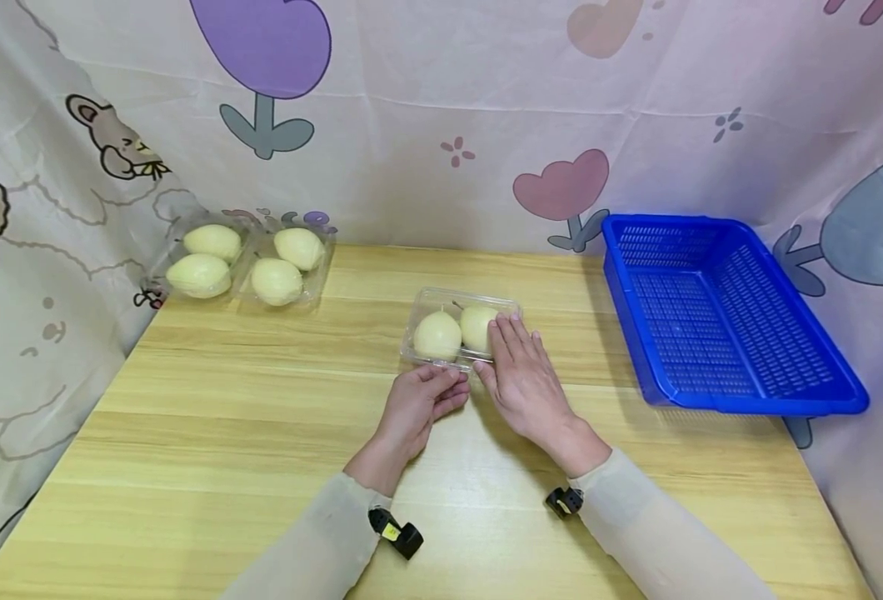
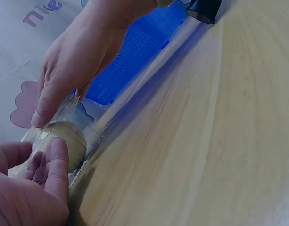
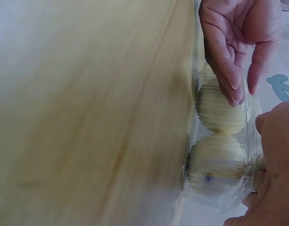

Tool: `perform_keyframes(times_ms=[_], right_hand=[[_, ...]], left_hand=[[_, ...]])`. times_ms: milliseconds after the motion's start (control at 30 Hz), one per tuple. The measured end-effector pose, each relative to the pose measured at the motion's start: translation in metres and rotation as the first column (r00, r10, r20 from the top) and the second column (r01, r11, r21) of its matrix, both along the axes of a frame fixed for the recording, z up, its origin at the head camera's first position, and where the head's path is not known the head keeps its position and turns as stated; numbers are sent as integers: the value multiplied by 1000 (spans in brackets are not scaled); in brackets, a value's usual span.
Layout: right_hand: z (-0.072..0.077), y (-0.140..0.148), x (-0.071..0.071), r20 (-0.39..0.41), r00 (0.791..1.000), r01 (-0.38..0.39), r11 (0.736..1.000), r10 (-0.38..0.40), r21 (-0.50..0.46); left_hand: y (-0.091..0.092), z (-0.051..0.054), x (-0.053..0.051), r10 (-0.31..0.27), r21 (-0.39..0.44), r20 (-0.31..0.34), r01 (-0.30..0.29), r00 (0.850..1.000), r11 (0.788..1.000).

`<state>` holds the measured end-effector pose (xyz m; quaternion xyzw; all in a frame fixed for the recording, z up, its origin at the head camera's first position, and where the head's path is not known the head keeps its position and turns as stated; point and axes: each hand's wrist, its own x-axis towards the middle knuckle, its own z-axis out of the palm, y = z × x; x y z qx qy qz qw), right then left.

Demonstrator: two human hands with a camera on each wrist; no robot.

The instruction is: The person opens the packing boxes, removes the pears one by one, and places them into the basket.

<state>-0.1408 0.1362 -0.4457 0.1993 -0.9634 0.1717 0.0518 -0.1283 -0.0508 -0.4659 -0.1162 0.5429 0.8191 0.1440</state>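
A clear plastic box (image 1: 451, 361) lies at the middle of the table with two pale yellow pears (image 1: 437, 336) side by side inside. The left hand (image 1: 421, 410) is at its front edge, fingers bent and fingertips near the rim; in the left wrist view the thumb and fingers stand apart beside a pear (image 2: 71, 146). The right hand (image 1: 526, 382) lies with nearly straight fingers on the right end of the box, over part of the right pear. In the right wrist view both pears (image 3: 216, 162) show through the ribbed plastic, between the left hand (image 3: 238, 42) and right hand (image 3: 276, 165).
Two more clear boxes, each holding two pears (image 1: 199, 276) (image 1: 276, 282), stand at the table's back left corner. A blue perforated basket (image 1: 741, 404) is at the right, its far side near the patterned cloth (image 1: 411, 167) behind the table.
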Motion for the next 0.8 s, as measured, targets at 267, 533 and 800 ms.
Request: perform_keyframes(times_ms=[267,533,800], right_hand=[[0,1,0,-11,1000,0,1000,1,4],[-1,-2,1,-1,1000,-8,1000,8,-10],[9,1,-5,56,998,-24,985,34,-169]], left_hand=[[6,-3,-4,9,19,29,-9,1000,1000],[22,-2,-4,-34,25,33,33,999,999],[23,-2,-5,-50,19,41,49,998,999]])
